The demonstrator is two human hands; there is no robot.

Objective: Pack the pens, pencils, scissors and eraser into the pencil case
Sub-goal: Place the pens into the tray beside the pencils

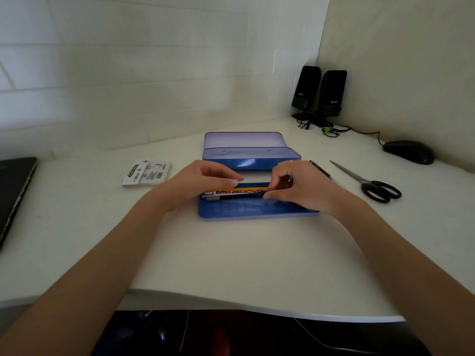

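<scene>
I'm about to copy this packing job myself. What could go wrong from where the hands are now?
1. The right hand pinches pens lying across the pencil case; if they sit crooked, the lid may not close.
2. The scissors and a dark pen lie outside the case on the right and could be forgotten.
3. The packaged eraser lies apart on the left, easy to miss.

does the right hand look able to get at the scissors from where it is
Probably yes: the scissors lie in the open on the desk beside the right hand, nothing between them, though its fingers now pinch a pen.
</scene>
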